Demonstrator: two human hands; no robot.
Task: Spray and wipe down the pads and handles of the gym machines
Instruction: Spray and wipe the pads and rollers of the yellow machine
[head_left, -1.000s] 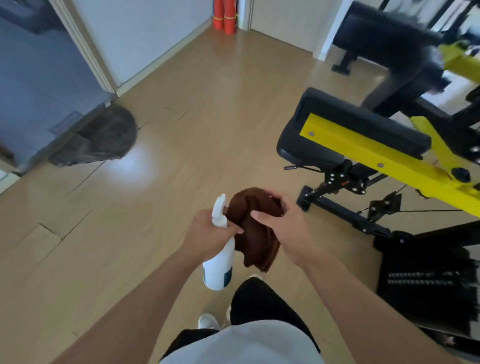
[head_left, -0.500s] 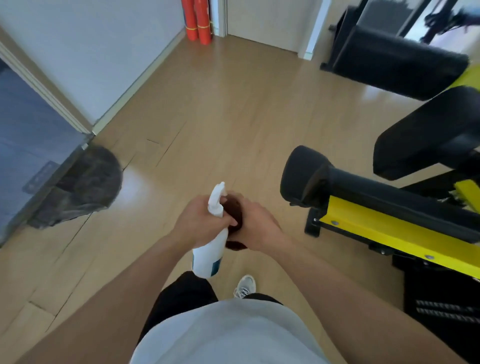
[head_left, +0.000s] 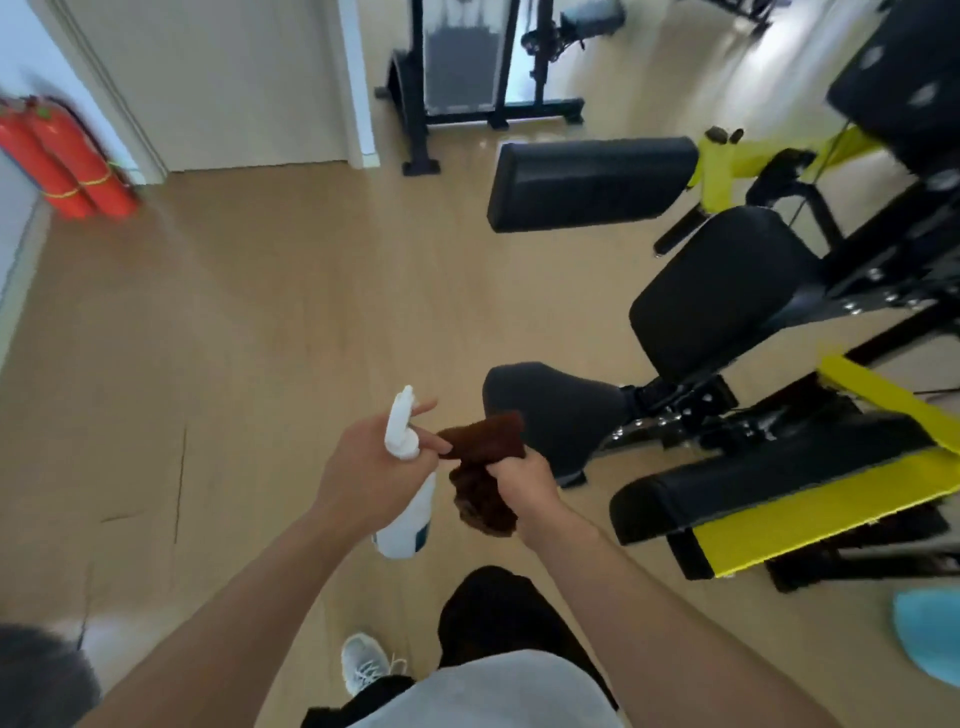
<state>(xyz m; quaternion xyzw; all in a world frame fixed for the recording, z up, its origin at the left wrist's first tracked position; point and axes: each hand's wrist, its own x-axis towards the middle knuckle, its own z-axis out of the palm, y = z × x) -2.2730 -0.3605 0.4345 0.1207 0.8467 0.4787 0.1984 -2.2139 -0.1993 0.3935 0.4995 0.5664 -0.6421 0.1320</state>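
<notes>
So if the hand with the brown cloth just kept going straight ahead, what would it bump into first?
Probably the round black roller pad just beyond the right hand and its brown cloth, though one view leaves depth unclear.

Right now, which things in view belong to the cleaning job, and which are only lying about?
For the job: spray bottle in left hand; brown cloth in right hand; black pads.

Lying about: red extinguishers; blue object.
</notes>
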